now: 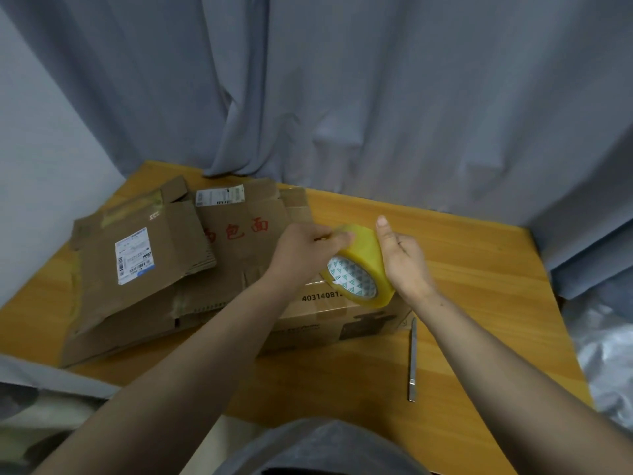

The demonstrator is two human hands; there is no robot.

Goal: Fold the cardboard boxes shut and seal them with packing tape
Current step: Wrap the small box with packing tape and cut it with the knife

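Note:
A yellowish roll of packing tape [363,258] with a white-and-green patterned core hangs above a shut cardboard box [329,320] printed with black digits. My right hand [404,262] grips the roll from its right side. My left hand [305,252] pinches at the roll's upper left edge, fingertips on the tape surface. Two flattened cardboard boxes lie to the left: one with a white shipping label [137,265], and one with red characters [239,234] under my left forearm.
A slim metal utility knife [413,361] lies on the wooden table [479,269] to the right of the box. Grey curtains hang behind the table. Crumpled plastic [606,354] sits off the right edge. My lap is at the near edge.

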